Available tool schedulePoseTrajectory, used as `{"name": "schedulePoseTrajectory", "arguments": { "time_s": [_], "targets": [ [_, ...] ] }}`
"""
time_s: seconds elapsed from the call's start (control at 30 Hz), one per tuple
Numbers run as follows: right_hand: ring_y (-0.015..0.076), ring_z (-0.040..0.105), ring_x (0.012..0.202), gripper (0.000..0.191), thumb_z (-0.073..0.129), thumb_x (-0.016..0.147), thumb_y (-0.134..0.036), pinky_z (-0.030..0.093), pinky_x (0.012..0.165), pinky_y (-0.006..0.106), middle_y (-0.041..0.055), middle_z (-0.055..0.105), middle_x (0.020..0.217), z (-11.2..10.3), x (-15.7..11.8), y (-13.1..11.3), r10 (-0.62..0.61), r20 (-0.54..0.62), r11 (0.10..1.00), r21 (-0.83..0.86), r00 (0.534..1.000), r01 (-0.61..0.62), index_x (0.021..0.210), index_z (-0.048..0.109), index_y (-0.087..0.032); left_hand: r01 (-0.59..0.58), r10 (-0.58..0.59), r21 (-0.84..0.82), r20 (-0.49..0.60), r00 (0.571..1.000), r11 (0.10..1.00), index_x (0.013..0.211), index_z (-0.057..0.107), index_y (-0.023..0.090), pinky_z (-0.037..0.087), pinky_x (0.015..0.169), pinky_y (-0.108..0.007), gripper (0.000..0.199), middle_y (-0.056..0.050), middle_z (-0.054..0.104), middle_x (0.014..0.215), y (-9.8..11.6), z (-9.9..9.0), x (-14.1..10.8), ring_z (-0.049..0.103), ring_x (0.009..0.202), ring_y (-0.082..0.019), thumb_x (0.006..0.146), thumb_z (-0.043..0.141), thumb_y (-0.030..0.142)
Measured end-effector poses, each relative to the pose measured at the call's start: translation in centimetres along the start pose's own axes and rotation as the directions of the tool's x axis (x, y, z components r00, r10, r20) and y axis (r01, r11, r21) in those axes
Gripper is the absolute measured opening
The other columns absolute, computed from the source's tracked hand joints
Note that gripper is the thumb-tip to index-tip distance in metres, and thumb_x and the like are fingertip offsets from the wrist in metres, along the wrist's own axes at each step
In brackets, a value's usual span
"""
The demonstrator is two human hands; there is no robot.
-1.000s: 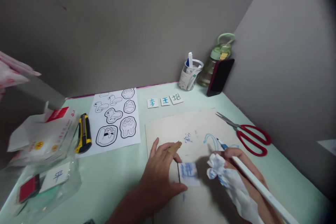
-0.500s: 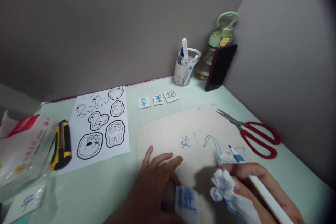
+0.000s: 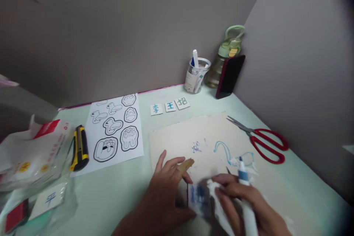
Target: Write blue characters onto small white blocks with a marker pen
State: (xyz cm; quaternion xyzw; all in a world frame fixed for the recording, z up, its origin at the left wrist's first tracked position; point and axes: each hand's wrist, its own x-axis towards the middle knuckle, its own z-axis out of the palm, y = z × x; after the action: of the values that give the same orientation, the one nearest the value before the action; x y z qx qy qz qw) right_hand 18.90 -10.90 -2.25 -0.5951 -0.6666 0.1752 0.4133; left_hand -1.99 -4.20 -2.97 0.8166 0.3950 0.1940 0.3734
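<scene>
My left hand [image 3: 163,188] holds a small pale square block [image 3: 199,199] marked with smeared blue ink, over the cream sheet [image 3: 171,138]. A tan strip [image 3: 186,166] wraps one of its fingers. My right hand [image 3: 249,197] is closed around a white marker [image 3: 248,212] with a blue band, its dark tip pointing up and away. The same hand pinches a crumpled white tissue [image 3: 221,210] at the right edge of the block. A thin dark point [image 3: 228,170] shows beyond the fingers; what it belongs to is hidden. Blue marks and a looping blue drawing [image 3: 223,148] cover parts of the sheet.
Red-handled scissors [image 3: 265,142] lie at the right. Behind stand a jar of pens [image 3: 193,79], a bottle [image 3: 226,49] and a phone [image 3: 231,77]. Several character tiles [image 3: 170,106] lie mid-table. Left are a printed sheet [image 3: 135,121], a yellow-black cutter [image 3: 80,149] and a plastic package [image 3: 41,151].
My right hand has moved left, bringing the tissue to the block's edge. The marker has swung more upright. The whole view has shifted slightly.
</scene>
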Motion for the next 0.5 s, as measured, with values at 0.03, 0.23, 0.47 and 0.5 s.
{"name": "schedulePoseTrajectory", "arguments": {
  "time_s": [0.03, 0.23, 0.47, 0.5],
  "targets": [
    [0.0228, 0.073, 0.087, 0.014, 0.062, 0.094, -0.024, 0.06, 0.071, 0.029, 0.0091, 0.073, 0.104, 0.2, -0.2, 0.4, -0.123, 0.092, 0.992, -0.005, 0.988, 0.124, 0.107, 0.063, -0.026, -0.004, 0.005, 0.008, -0.024, 1.0, 1.0, 0.144, 0.037, 0.023, 0.002, 0.121, -0.071, 0.093, -0.003, 0.071, 0.107, 0.1, 0.1, 0.0, 0.053, 0.13, -0.035, 0.065, 0.086, 0.028],
    [0.0257, 0.066, 0.101, 0.029, 0.049, 0.098, -0.021, 0.056, 0.08, 0.033, 0.013, 0.069, 0.108, 0.8, -1.0, 1.2, -0.368, 0.311, 0.929, 0.086, 0.876, 0.36, 0.126, 0.057, -0.022, -0.061, 0.061, 0.004, -0.062, 0.996, 0.998, 0.146, 0.033, 0.025, 0.003, 0.124, -0.063, 0.096, -0.001, 0.071, 0.112, -0.3, 0.3, -0.1, 0.05, 0.133, -0.03, 0.066, 0.087, 0.025],
    [0.0218, 0.058, 0.084, 0.026, 0.045, 0.093, -0.001, 0.048, 0.069, 0.031, 0.0057, 0.06, 0.089, 2.3, 0.4, -1.6, -0.292, 0.312, 0.951, -0.009, 0.904, 0.31, 0.104, 0.053, -0.023, -0.063, 0.055, -0.068, -0.109, 0.993, 0.996, 0.144, 0.039, 0.027, 0.001, 0.126, -0.054, 0.092, 0.001, 0.072, 0.112, -0.1, 0.1, -0.2, 0.053, 0.13, -0.024, 0.065, 0.087, 0.019],
    [0.0211, 0.058, 0.081, 0.025, 0.046, 0.093, -0.001, 0.047, 0.067, 0.03, 0.0046, 0.059, 0.087, 2.1, 0.3, -1.8, -0.291, 0.317, 0.95, -0.016, 0.903, 0.311, 0.102, 0.053, -0.023, -0.064, 0.055, -0.072, -0.12, 0.991, 0.995, 0.144, 0.039, 0.027, 0.001, 0.126, -0.054, 0.093, 0.001, 0.072, 0.111, -0.1, 0.2, -0.2, 0.054, 0.129, -0.024, 0.065, 0.087, 0.02]
  ]
}}
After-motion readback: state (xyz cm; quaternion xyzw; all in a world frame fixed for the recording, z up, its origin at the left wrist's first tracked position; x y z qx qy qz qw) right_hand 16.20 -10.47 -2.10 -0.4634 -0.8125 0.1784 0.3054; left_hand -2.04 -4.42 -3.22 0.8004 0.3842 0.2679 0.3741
